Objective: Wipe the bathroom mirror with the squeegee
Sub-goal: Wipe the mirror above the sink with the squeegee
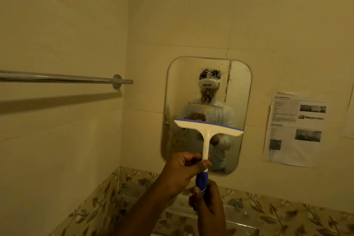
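Both hands' fingers [191, 159] clamp the squeegee [207, 130] against the mirror [239, 92] — wall notice [295, 130] unreadable.

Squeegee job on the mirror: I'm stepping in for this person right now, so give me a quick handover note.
Left hand: shut on the squeegee at the white shaft.
Right hand: shut on its blue grip.
The blade lies across the middle of the mirror, purple edge up.
Done: cannot tell how much; the glass above the blade looks clearer apart from specks near the top.
Left: the hazy lower part below the blade, then those specks.
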Motion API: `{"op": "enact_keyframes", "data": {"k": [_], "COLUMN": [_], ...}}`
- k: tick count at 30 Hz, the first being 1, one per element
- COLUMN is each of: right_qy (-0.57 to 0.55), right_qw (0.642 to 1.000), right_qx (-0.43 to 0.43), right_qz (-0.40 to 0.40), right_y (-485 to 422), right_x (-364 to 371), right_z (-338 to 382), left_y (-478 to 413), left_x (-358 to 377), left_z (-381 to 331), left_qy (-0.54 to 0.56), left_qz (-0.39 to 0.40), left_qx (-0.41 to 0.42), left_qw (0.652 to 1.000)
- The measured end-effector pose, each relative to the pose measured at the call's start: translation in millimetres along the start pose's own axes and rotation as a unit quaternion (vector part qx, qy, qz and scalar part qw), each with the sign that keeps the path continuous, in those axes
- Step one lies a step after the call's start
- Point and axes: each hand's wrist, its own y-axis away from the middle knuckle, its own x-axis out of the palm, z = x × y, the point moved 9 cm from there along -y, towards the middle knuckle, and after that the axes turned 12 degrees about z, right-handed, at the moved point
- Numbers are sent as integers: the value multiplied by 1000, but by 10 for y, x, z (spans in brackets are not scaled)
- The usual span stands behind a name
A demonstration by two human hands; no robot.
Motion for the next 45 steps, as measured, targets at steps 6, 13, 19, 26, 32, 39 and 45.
{"op": "enact_keyframes", "data": {"k": [6, 13, 19, 26, 32, 39, 45], "right_qy": [26, 126, 189, 365, 460, 477, 274], "right_qw": [999, 987, 973, 911, 858, 857, 949], "right_qx": [-25, -83, -123, -194, -227, -194, -149], "right_qz": [-31, -62, -55, -13, -17, 6, 42], "right_y": [-224, -642, -1108, -1843, -2231, -2439, -2468], "right_x": [-352, -769, -773, -474, -415, -208, 136], "right_z": [174, 623, 917, 1452, 1774, 1784, 1471], "left_y": [-147, -433, -722, -1099, -1332, -1462, -1552], "left_x": [-173, -992, -1466, -1986, -2075, -2114, -2152], "left_z": [-10, 44, -2, -29, -6, -54, -32], "left_qy": [-117, -692, -808, -815, -792, -780, -772], "left_qz": [-25, -54, -52, -69, -60, -77, -85], "left_qx": [-20, 3, 5, -96, -114, -118, -116], "left_qw": [993, 720, 586, 568, 597, 609, 619]}}
